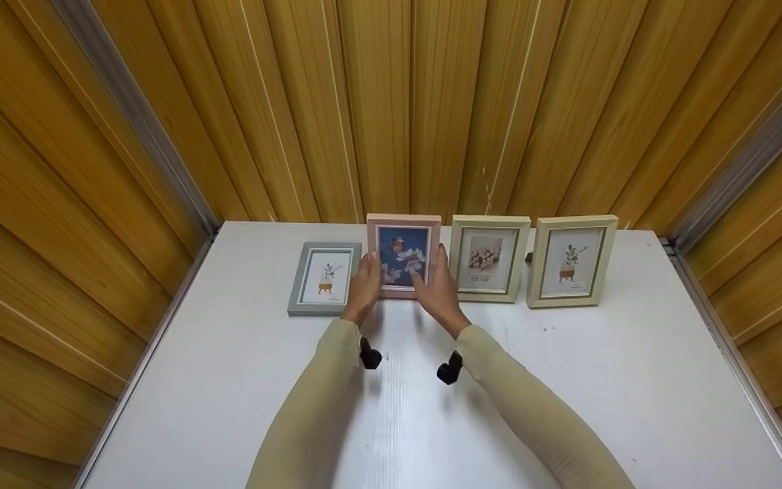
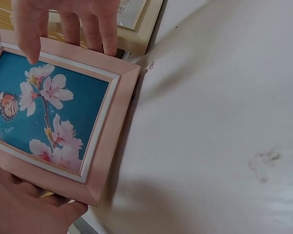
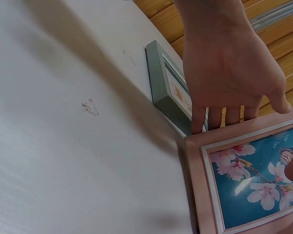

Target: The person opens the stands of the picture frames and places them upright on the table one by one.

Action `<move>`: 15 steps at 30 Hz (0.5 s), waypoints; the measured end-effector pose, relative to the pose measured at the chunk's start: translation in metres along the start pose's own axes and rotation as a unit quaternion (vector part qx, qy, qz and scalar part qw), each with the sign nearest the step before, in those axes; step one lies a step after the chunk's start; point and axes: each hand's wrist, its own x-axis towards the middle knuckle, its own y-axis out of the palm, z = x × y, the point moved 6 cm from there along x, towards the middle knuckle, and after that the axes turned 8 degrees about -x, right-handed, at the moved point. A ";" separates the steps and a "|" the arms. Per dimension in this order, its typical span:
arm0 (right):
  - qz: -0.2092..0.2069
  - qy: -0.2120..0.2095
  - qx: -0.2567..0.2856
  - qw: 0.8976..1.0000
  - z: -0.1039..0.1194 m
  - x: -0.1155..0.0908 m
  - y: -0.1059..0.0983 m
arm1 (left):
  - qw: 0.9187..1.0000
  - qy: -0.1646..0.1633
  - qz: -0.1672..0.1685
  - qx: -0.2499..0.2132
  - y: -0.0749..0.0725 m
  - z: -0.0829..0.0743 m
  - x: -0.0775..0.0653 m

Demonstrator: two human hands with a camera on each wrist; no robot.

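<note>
Pink frame: the pink frame [image 1: 403,256], with its butterfly-and-blossom picture, stood upright near the back edge of the white bench [image 1: 635,380], between the grey frame [image 1: 324,278] and a cream frame [image 1: 489,258].
Left hand: the left hand [image 1: 364,285] clasped the frame's left side, fingers curled behind the edge and thumb across the front.
Right hand: the right hand [image 1: 438,285] clasped the opposite side the same way; a grip on each side probably kept the frame from tipping.
Row: a second cream frame [image 1: 571,261] stood at the right end, and the grey frame lay flat, all near the wooden wall [image 1: 391,102].
Left wrist view: showed the right hand's fingers [image 2: 100,29] hooked over the pink frame [image 2: 58,114], unclear from the head view.
Right wrist view: showed the left hand [image 3: 229,73] with fingers tucked behind the pink frame [image 3: 244,185], and the grey frame [image 3: 168,85] just beside it.
</note>
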 end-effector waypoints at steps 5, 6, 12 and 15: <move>-0.013 -0.003 -0.003 1.000 0.002 0.001 0.001 | 1.000 -0.009 0.004 0.002 0.001 0.000 0.003; -0.014 -0.004 -0.003 1.000 0.002 0.001 0.002 | 1.000 -0.011 0.005 0.004 0.002 0.000 0.003; -0.014 0.001 -0.015 1.000 -0.001 0.001 0.004 | 1.000 -0.016 0.001 0.005 0.004 0.004 0.003; -0.019 0.003 -0.017 1.000 -0.001 0.002 0.003 | 1.000 -0.017 0.002 0.001 0.005 0.003 0.005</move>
